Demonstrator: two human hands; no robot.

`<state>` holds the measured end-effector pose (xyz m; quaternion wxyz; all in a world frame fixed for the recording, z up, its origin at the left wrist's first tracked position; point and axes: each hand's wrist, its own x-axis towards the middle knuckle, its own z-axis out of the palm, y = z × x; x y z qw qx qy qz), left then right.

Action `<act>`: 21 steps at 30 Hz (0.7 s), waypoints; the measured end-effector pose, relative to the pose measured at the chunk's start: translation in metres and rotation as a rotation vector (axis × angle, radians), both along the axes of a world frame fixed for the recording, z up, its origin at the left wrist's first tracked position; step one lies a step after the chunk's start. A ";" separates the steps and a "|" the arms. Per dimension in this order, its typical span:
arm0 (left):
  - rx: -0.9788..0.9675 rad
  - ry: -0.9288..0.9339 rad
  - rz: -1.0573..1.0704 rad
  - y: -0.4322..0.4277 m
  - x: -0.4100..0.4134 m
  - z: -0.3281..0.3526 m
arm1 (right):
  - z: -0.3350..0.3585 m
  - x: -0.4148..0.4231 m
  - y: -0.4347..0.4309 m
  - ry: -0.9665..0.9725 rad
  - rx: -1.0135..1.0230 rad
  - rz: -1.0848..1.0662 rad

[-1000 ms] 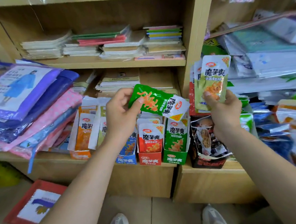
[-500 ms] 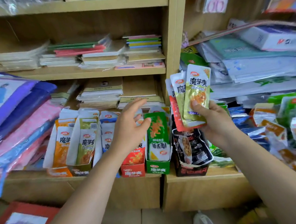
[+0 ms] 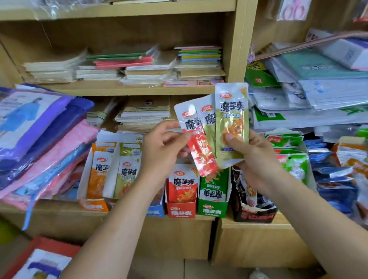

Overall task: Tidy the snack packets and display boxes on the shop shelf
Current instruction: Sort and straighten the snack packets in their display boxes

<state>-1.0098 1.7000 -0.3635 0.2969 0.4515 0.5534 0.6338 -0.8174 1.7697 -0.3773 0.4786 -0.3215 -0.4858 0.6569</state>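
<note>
Pinching the red snack packet point(image 3: 198, 148) between thumb and fingers, the left hand point(image 3: 163, 151) holds it at the left of a small fan of packets; the right hand point(image 3: 255, 152) grips the fan from below, its thumb pressed on the front olive-green packet point(image 3: 232, 121), with a second olive-green packet point(image 3: 208, 123) tucked between the two. All three are held upright in the air, above the red display box point(image 3: 182, 209) and green display box point(image 3: 212, 208) standing side by side at the front edge of the wooden shelf point(image 3: 72, 208). Stacked notebooks point(image 3: 149, 66) fill the shelf above
</note>
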 end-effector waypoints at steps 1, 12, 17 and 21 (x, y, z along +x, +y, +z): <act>-0.004 0.005 0.020 -0.003 -0.008 0.002 | -0.001 -0.003 0.000 -0.008 0.003 -0.032; -0.206 0.334 0.056 -0.027 -0.065 -0.035 | -0.005 -0.013 -0.003 -0.017 -0.111 -0.148; -0.173 0.548 0.086 -0.027 -0.061 -0.043 | -0.006 -0.012 -0.002 -0.011 -0.118 -0.134; -0.353 0.773 -0.061 -0.028 -0.056 -0.056 | -0.008 -0.008 0.000 -0.028 -0.127 -0.115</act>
